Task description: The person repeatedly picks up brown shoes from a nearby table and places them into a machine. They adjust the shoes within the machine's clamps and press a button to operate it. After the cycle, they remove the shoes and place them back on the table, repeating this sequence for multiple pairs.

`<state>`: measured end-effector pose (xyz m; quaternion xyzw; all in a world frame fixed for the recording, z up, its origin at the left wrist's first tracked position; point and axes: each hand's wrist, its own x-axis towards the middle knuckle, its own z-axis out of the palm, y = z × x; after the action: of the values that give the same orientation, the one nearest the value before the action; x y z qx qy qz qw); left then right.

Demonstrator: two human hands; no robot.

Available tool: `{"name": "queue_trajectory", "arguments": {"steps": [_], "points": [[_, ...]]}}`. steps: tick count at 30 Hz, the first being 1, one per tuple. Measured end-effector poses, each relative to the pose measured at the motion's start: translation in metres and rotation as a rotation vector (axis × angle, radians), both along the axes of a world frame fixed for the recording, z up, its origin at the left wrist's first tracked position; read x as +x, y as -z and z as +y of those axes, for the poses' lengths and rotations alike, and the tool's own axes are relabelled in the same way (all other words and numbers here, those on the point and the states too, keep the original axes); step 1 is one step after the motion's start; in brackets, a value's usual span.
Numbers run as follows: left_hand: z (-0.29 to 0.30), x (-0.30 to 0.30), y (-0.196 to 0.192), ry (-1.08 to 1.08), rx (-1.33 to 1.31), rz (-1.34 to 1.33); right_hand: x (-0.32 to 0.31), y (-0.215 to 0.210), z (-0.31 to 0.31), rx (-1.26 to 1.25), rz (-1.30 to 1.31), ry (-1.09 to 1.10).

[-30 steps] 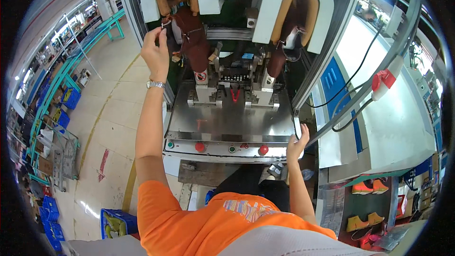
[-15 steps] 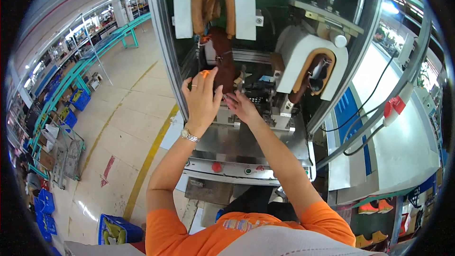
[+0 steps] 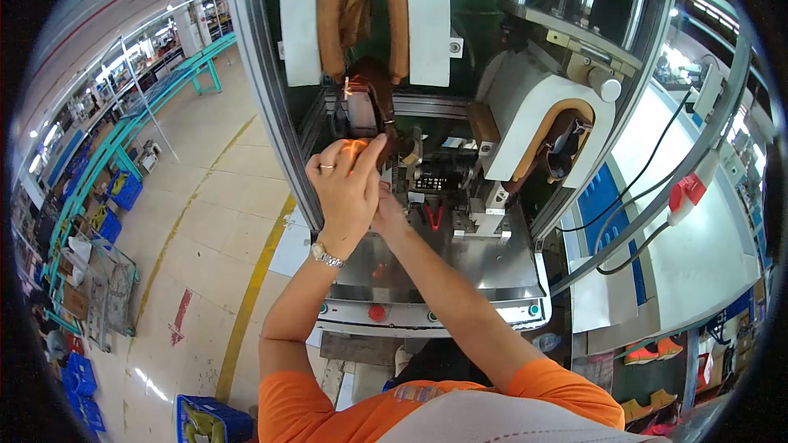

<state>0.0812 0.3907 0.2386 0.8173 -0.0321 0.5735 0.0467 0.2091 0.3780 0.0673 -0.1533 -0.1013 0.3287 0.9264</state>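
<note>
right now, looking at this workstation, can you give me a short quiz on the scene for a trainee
1. The left hand is nearest to which of these?
A) the blue basket
B) the brown leather piece
C) the orange shoes
2. True or false: the right hand is pressing a red button.
3. What colour is the padded lining inside the white U-shaped block above the left hand in the picture?

Key:
1. B
2. False; the right hand is up beside the left hand.
3. Tan

Dark-brown upper (image 3: 377, 75), white blocks (image 3: 302, 25), tan padding (image 3: 330, 12), orange sleeves (image 3: 291, 402), yellow floor stripe (image 3: 245, 320)
</note>
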Motion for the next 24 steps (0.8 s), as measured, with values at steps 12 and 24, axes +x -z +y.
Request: {"name": "queue_trajectory", "arguments": {"steps": [12, 24], "points": [[0.003, 0.0, 0.0, 0.021, -0.053, -0.001, -0.014, 0.004, -0.018, -0.021, 0.071, -0.02], [-0.004, 0.003, 0.021, 0.05, -0.099, 0.07, 0.035, 0.002, -0.043, -0.087, -0.037, -0.016]]}}
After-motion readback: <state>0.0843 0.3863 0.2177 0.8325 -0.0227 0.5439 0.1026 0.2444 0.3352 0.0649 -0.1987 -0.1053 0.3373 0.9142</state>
